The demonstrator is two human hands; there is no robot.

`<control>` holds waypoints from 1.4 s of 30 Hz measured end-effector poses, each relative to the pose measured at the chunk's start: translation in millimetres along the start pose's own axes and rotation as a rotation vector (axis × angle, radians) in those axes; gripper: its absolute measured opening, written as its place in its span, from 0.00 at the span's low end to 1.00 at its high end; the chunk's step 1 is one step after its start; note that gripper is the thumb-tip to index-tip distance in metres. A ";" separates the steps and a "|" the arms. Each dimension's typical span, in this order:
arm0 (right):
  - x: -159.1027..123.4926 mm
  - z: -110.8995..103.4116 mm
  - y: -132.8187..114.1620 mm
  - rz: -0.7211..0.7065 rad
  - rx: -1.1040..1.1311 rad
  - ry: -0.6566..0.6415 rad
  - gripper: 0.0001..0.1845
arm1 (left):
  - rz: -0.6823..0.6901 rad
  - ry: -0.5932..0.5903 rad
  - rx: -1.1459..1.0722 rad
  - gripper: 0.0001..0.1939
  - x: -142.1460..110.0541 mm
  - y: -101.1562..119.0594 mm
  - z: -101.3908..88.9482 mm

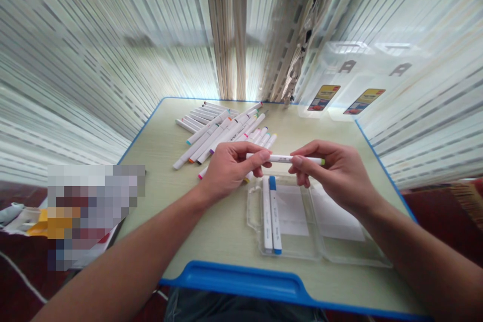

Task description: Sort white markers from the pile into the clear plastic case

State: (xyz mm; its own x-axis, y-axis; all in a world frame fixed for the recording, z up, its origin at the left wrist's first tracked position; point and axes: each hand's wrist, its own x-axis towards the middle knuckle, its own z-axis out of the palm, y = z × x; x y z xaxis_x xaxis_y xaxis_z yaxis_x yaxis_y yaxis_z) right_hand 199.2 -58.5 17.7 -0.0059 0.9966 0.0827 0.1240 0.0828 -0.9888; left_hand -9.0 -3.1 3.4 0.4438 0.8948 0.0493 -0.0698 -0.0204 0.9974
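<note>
A white double-ended marker [283,159] with a green-tipped end lies crossways in the air between the two hands, its long axis running almost level from side to side and roughly parallel to the near edge of the tabletop [158,201]. The left hand [230,173] holds the end without the green tip, its thumb and curled fingers [260,158] closed around the barrel. The right hand [332,173] holds the barrel nearer the green tip, pinching it between thumb and fingers [300,161], with the tip left showing past them. Both grips are closed, and neither hand holds anything else.

The marker hangs just above the near rim of an open clear plastic case [253,211], which lies flat on the tabletop. The right hand sits over the middle of the case, while the left hand is nearer its left side. Two more markers lie inside, side by side and pointing toward and away from the person, crossways to the held one: one all white [267,214], the other with a blue cap and stripe [275,216]. White paper sheets [335,219] lie in the case beside them.

Farther off, beyond the left hand, a loose pile of similar markers [215,133] lies fanned out. A clear plastic box [339,80] with printed labels stands at the far right corner, in front of striped window blinds [75,60].
</note>
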 end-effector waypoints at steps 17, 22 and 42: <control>0.5 -0.7 -1.1 0.000 0.005 0.023 0.14 | -0.015 -0.002 0.031 0.13 -1.2 1.1 -0.6; 0.6 -0.9 1.4 0.003 0.001 0.018 0.13 | -0.016 0.004 -0.009 0.11 -0.4 2.2 0.3; 0.2 1.0 1.5 -0.009 -0.035 -0.003 0.15 | 0.054 -0.040 0.135 0.09 -2.5 0.7 1.2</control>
State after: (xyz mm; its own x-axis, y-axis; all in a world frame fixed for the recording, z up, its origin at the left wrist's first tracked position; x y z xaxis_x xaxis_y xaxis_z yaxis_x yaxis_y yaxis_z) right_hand 198.4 -58.2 16.1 -0.0099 0.9958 0.0913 0.1583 0.0917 -0.9831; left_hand -9.1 -5.9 4.1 0.4780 0.8724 0.1022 0.0254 -0.1300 0.9912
